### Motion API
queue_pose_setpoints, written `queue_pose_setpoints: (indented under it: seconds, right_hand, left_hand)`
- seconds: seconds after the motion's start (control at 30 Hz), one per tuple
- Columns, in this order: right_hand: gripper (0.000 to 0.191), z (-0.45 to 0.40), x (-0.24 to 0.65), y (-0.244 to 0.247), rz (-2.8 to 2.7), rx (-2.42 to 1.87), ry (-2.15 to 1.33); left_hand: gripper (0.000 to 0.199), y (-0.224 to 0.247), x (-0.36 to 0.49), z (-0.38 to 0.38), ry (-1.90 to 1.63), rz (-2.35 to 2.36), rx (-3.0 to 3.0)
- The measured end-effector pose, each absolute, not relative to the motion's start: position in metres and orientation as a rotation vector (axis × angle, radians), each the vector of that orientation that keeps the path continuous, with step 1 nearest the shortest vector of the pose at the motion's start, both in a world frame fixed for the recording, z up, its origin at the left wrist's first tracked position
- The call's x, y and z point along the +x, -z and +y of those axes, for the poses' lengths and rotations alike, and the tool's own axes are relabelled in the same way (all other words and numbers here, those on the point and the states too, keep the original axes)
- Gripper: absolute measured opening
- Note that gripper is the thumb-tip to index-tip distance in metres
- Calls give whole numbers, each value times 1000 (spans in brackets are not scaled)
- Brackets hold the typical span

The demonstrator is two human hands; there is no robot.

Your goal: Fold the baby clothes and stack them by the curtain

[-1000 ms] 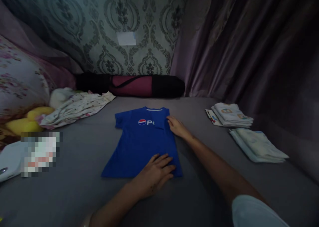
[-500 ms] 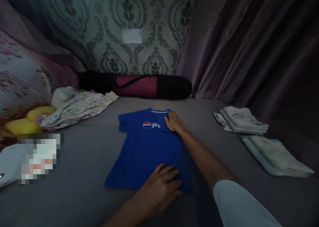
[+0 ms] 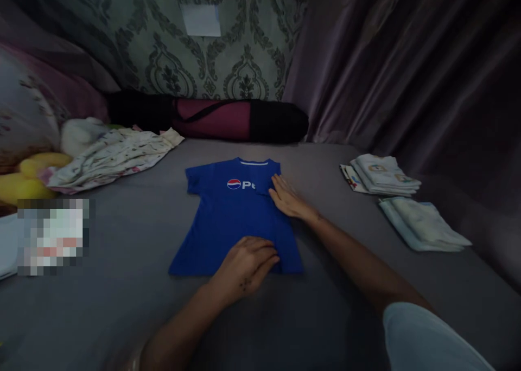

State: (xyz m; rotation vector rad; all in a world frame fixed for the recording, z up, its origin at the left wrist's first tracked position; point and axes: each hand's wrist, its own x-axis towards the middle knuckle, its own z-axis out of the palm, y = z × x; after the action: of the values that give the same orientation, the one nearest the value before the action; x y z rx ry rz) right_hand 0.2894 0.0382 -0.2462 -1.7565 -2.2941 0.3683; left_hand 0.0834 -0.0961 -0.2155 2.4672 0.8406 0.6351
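Note:
A blue T-shirt (image 3: pixel 228 224) with a round logo and white letters lies on the grey bed sheet (image 3: pixel 134 284). Its right side is folded inward, with the sleeve lying over part of the lettering. My right hand (image 3: pixel 288 198) rests on the shirt's right edge below the collar, fingers stretched out. Near the bottom hem, my left hand (image 3: pixel 249 262) lies on the shirt with its fingers extended and fairly close together, palm down. No object shows in either hand.
Folded cloths (image 3: pixel 385 176) and a pale folded stack (image 3: pixel 427 224) lie at the right. Crumpled patterned cloth (image 3: pixel 118 157) and a yellow plush thing (image 3: pixel 28 181) are at the left. A long black and maroon bag (image 3: pixel 215 120) lies along the wall.
The view has tilted down and shifted slightly. My right hand has slid down a little from the collar along the shirt's edge. The fingers of my left hand have drawn closer together.

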Motion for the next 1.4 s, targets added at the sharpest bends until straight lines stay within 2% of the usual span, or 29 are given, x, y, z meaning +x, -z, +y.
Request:
queue_pose_setpoints:
  seconds: [0.27, 0.5, 0.77, 0.97, 1.23, 1.3, 1.4]
  right_hand:
    - [69, 11, 276, 248, -2306, -1831, -323]
    - [68, -53, 269, 238, -2387, -1643, -339]
    - [65, -85, 260, 226, -2422, -1624, -340]
    - [66, -121, 251, 223, -2492, -1597, -499]
    - [66, -122, 262, 212, -2440, -1545, -637]
    - [59, -128, 265, 203, -2362, -1613, -533]
    - [39, -137, 263, 197, -2305, -1759, -356]
  left_hand:
    - [32, 209, 70, -86, -731, 1148, 2285]
    - [35, 209, 63, -79, -810, 1437, 2023]
    - [38, 209, 61, -77, -815, 1484, 1976]
    - [39, 208, 60, -77, -830, 1510, 1923]
    - [43, 206, 58, -76, -794, 1554, 1916]
    - [43, 204, 57, -75, -793, 1574, 1918]
    - [44, 205, 55, -75, -789, 1607, 1907]
